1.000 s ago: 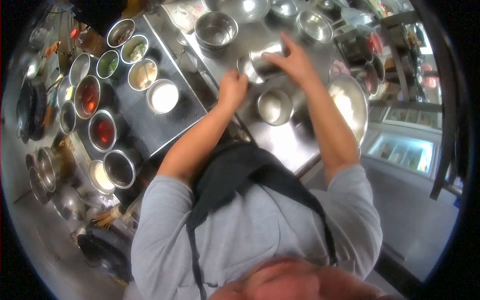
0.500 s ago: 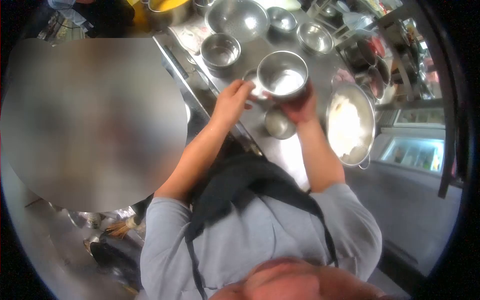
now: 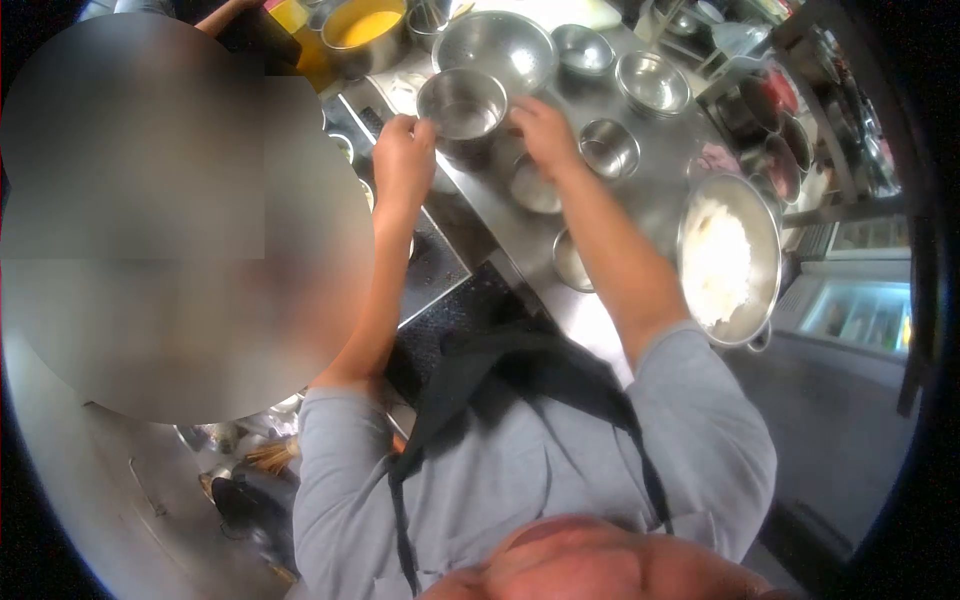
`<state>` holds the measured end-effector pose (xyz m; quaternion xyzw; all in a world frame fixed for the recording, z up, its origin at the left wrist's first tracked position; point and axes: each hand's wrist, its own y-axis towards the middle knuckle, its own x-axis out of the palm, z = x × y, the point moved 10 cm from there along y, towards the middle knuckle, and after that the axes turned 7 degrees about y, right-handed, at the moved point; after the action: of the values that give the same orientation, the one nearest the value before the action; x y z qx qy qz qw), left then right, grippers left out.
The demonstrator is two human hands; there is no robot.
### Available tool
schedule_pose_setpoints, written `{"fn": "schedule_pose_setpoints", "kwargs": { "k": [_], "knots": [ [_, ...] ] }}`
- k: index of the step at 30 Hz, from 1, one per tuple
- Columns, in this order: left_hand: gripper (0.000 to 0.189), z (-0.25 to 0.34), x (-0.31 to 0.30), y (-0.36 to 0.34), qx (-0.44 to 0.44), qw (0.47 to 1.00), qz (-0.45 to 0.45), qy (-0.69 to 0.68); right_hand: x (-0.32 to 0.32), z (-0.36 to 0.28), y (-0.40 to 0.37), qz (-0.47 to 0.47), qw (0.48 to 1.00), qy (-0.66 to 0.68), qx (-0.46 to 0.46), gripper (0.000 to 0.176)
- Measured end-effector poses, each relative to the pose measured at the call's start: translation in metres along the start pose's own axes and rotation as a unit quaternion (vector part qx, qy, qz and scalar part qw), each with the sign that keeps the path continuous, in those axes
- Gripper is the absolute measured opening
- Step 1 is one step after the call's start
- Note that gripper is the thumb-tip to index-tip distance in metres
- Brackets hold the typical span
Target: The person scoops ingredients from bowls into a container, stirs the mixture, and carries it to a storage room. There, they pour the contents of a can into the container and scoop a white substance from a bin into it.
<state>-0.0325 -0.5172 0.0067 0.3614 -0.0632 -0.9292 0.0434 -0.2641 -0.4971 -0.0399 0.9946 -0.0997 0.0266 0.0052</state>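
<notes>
A deep steel pot (image 3: 466,118) is between my two hands, at the near side of the large colander. My left hand (image 3: 405,160) is closed at the pot's left rim. At its right rim, the curled fingers of my right hand (image 3: 543,135) grip the edge. Right of my right hand stands a small steel bowl (image 3: 609,148). Two more bowls, one (image 3: 534,186) below the pot and another (image 3: 572,262) nearer me, are partly hidden by my right forearm.
The colander (image 3: 495,50) and two steel bowls (image 3: 582,50) (image 3: 652,84) are at the back. A pot of yellow liquid (image 3: 364,24) stands back left. On the right is a large basin (image 3: 762,250) with white food. Another person's arm (image 3: 222,18) shows upper left.
The bowl that my right hand held now stands on the counter to the right. Both hands have moved up and left to the deep pot, which looks slightly raised.
</notes>
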Motion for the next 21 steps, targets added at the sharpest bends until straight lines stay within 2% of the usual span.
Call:
{"fn": "schedule_pose_setpoints", "kwargs": {
  "k": [2,4,6,8,10,12,13,15,16,18,19,20,21],
  "knots": [
    [0.037,-0.007,0.012,0.014,-0.025,1.0,-0.012,-0.006,-0.002,-0.006,-0.005,0.068,0.995,0.049,0.061,0.037],
    [0.037,-0.017,0.021,0.013,-0.056,0.998,-0.027,-0.014,0.001,-0.002,0.0,0.049,0.996,0.039,0.066,0.038],
    [0.037,0.002,0.012,0.011,-0.006,0.999,0.002,0.047,0.0,0.007,0.009,0.031,0.997,0.027,0.069,0.039],
    [0.04,-0.007,0.015,0.009,-0.007,0.999,0.009,0.038,-0.018,0.001,0.014,0.078,0.985,-0.153,-0.031,0.042],
    [0.04,-0.034,0.01,-0.011,-0.108,0.993,-0.01,-0.053,-0.025,-0.017,-0.004,0.119,0.985,-0.098,-0.08,0.039],
    [0.038,-0.034,0.0,-0.06,-0.069,0.991,-0.03,-0.11,-0.008,-0.047,-0.038,0.113,0.989,0.004,-0.1,0.034],
    [0.035,-0.045,0.004,-0.088,-0.064,0.985,-0.085,-0.134,0.006,-0.047,-0.055,0.097,0.991,0.006,-0.097,0.034],
    [0.031,-0.072,0.022,-0.153,-0.066,0.959,-0.209,-0.177,0.06,-0.023,-0.076,-0.076,0.997,0.015,0.031,0.031],
    [0.03,-0.086,0.026,-0.188,-0.073,0.938,-0.277,-0.196,0.074,-0.013,-0.076,-0.082,0.996,0.016,0.032,0.031],
    [0.033,-0.111,0.014,-0.255,-0.143,0.895,-0.331,-0.263,0.132,0.027,-0.088,-0.234,0.968,-0.078,0.037,0.028],
    [0.041,-0.12,0.005,-0.282,-0.143,0.872,-0.377,-0.276,0.15,0.039,-0.086,-0.241,0.967,-0.076,0.039,0.028],
    [0.049,-0.126,-0.005,-0.307,-0.142,0.847,-0.423,-0.289,0.168,0.049,-0.079,-0.238,0.962,-0.131,0.018,0.03],
    [0.049,-0.131,-0.018,-0.322,-0.146,0.848,-0.418,-0.29,0.184,0.06,-0.07,-0.234,0.955,-0.185,-0.005,0.033]
  ]
}}
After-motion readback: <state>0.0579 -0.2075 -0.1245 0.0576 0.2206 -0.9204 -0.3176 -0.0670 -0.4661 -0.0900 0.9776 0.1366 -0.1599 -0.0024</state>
